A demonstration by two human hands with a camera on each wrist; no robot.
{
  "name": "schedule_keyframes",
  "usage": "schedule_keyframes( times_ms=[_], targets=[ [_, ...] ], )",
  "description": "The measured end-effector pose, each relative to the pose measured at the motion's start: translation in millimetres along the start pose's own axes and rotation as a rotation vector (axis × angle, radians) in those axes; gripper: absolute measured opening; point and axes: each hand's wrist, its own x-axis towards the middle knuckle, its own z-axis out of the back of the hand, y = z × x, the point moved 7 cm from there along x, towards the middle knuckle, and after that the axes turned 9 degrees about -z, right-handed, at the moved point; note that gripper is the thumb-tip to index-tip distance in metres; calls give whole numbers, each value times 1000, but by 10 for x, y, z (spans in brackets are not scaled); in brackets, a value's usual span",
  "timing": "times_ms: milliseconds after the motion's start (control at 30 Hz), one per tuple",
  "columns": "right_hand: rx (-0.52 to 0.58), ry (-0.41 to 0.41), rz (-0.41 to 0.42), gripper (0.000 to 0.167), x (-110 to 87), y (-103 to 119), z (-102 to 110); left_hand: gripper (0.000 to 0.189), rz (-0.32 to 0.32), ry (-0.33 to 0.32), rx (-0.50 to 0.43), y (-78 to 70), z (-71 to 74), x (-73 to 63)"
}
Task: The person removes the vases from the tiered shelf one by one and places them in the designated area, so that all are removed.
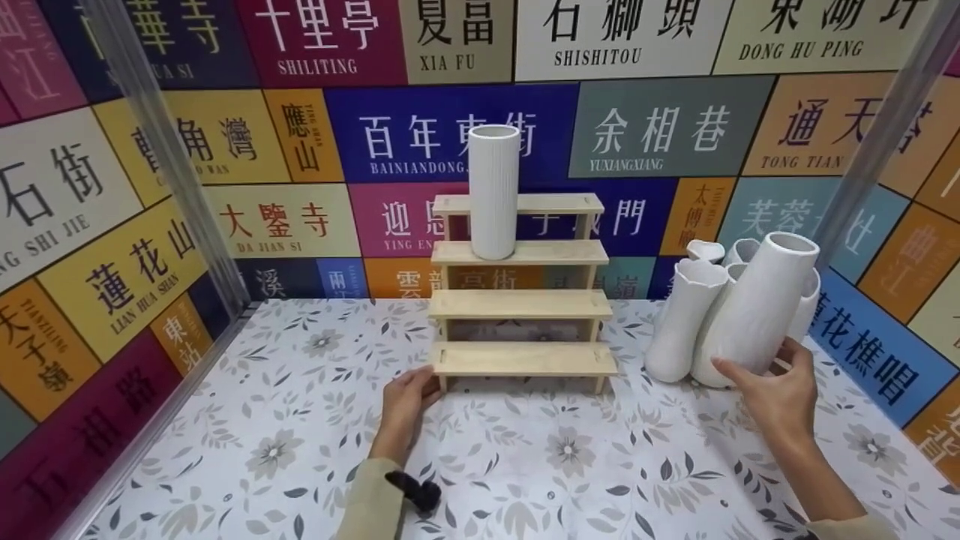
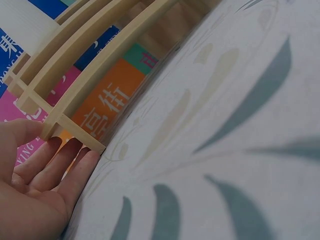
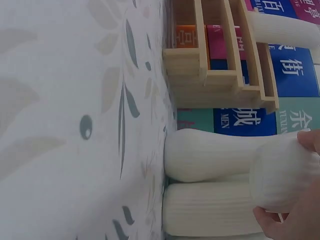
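My left hand (image 1: 407, 405) grips the left front corner of a four-step wooden display stand (image 1: 525, 358). In the left wrist view its thumb lies at the end of the lowest board, with the fingers by the front leg. On the second step from the top, left of the middle, a tall ribbed white cylinder vase (image 1: 493, 195) stands upright. My right hand (image 1: 784, 394) holds a tapered white vase (image 1: 757, 307) low down, thumb and fingers on opposite sides. That vase leans right, its base (image 3: 272, 175) raised off the table in the right wrist view.
Close behind the held vase, several other white vases stand grouped, including a waisted one with a wavy rim (image 1: 686, 322). A floral cloth (image 1: 315, 420) covers the table. Walls of coloured Chinese place-name panels (image 1: 450, 97) enclose the back and sides, with clear corner posts (image 1: 176, 165).
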Motion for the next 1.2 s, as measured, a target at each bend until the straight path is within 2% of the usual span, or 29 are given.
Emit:
schedule_keyframes(
  times_ms=[400,633,867,1200],
  targets=[
    [14,19,-172,113,156,-312,175,38,-38,-5,-1,-24,29,-18],
    [-4,25,-269,118,271,-513,253,38,-16,-3,-10,-10,-10,-23],
    [-64,52,-285,120,369,-618,287,37,-38,8,-27,-45,-14,-25],
    [-56,82,-307,121,446,-742,274,37,-31,3,-31,-25,-13,-13]
  ],
)
